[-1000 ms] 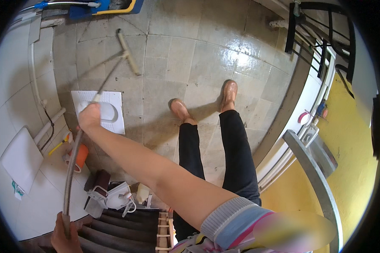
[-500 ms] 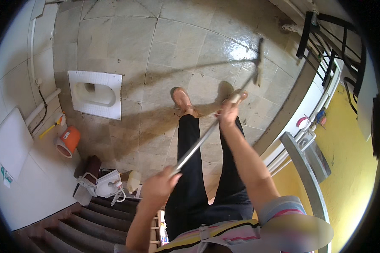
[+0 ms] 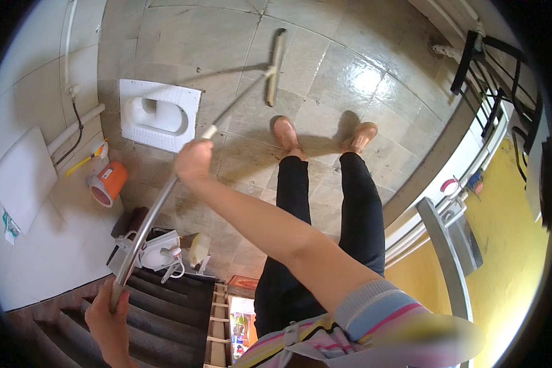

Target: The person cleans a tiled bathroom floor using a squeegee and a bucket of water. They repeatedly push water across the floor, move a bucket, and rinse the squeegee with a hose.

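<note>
A floor squeegee (image 3: 276,73) with a long metal handle slants across the view, its narrow head lying on the tiled floor (image 3: 233,92) ahead of my feet. My right hand (image 3: 193,161) is wrapped around the handle about midway, just below a pale collar. Lower down at the left, my left hand (image 3: 108,316) grips the handle's near end. Beyond my right hand, a white squat toilet (image 3: 159,115) is set into the floor, to the left of the squeegee head.
An orange bucket (image 3: 108,184) and a yellow-handled brush (image 3: 86,162) sit along the left wall. Dark steps (image 3: 165,313) descend at lower left, beside a white appliance-like object (image 3: 158,253). A grey rail (image 3: 446,257) and a black metal rack (image 3: 481,86) stand at right. The floor shines wet.
The squeegee head has swung from the right side to the floor ahead of my left foot. Both hands have moved left with the handle, my left hand also dropping lower.
</note>
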